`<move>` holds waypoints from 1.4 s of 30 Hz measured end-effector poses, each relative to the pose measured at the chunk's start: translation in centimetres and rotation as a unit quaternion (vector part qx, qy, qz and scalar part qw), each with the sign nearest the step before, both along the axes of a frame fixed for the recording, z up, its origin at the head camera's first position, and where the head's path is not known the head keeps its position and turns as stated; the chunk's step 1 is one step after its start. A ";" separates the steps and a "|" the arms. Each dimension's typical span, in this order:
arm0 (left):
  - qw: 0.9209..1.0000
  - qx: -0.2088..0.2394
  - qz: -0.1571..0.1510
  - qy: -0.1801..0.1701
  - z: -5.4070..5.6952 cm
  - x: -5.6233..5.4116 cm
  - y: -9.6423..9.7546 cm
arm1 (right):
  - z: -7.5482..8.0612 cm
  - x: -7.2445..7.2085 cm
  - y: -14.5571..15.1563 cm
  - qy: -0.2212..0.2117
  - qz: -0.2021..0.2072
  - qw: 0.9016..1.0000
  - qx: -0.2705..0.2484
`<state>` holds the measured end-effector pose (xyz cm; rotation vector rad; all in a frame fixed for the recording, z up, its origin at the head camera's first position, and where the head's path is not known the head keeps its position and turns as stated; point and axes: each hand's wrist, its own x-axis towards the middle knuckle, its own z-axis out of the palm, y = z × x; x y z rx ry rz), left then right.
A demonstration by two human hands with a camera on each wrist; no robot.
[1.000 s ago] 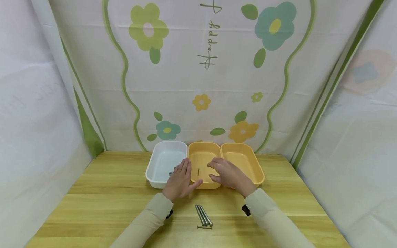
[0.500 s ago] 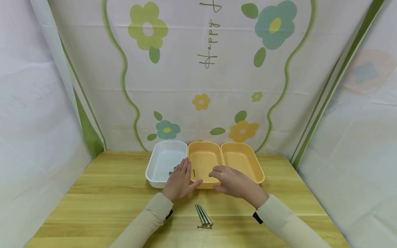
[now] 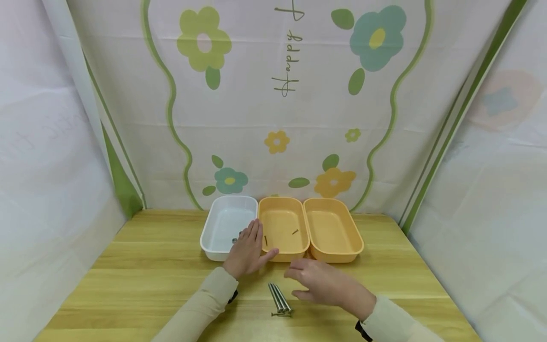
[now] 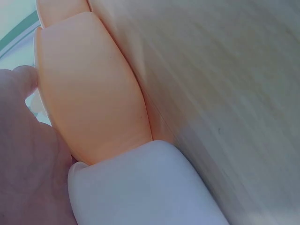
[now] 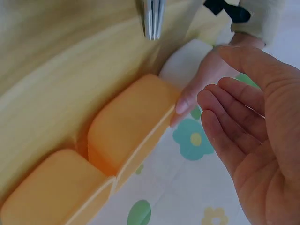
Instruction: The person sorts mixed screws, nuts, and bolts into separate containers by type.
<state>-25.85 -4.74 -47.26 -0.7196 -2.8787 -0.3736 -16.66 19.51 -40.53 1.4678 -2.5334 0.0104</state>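
My left hand (image 3: 245, 251) rests with straight fingers on the adjoining rims of the white tray (image 3: 207, 232) and the middle yellow tray (image 3: 284, 199). Its thumb lies along the yellow tray's front rim, as the left wrist view also shows. My right hand (image 3: 322, 283) is over the table in front of the trays, fingers loosely bent. In the right wrist view the palm of that hand (image 5: 262, 136) holds nothing. Inside the middle tray lie two small screws, one at left (image 3: 265, 241) and one at right (image 3: 295, 232). Small nuts (image 3: 234, 240) sit in the white tray, partly hidden by the left hand.
Several long bolts (image 3: 277, 298) lie side by side on the wooden table (image 3: 162, 285), with small screws (image 3: 280, 314) across their heads. A second yellow tray (image 3: 335, 251) stands at the right of the row. A flowered cloth (image 3: 239, 114) hangs directly behind the trays.
My right hand has drawn back from the middle tray toward the bolts. A second small screw now shows in that tray, and the first has shifted left. The left hand stays put.
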 end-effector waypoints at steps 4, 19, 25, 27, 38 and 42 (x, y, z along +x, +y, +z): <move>1.000 0.001 0.003 -0.003 -0.1 0.0 0.0 | -1.1 1.0 -0.2 0.001 0.014 1.000 0.012; 1.000 0.004 0.003 -0.001 -0.4 0.1 -0.1 | -4.7 2.6 -0.7 -0.049 0.037 0.998 0.002; 1.000 0.001 -0.001 0.002 -0.4 0.1 0.0 | -5.4 2.9 -0.9 -0.090 0.027 0.996 0.010; 1.000 0.003 -0.001 0.006 -0.4 0.1 0.0 | -5.7 2.9 -0.9 -0.087 0.026 0.996 0.012; 1.000 0.004 0.000 0.012 -0.4 0.0 0.0 | -6.7 2.6 -1.1 -0.061 0.023 0.998 0.013; 1.000 0.005 0.000 0.012 -0.3 0.1 0.0 | -6.9 2.4 -1.4 -0.061 0.019 0.998 0.007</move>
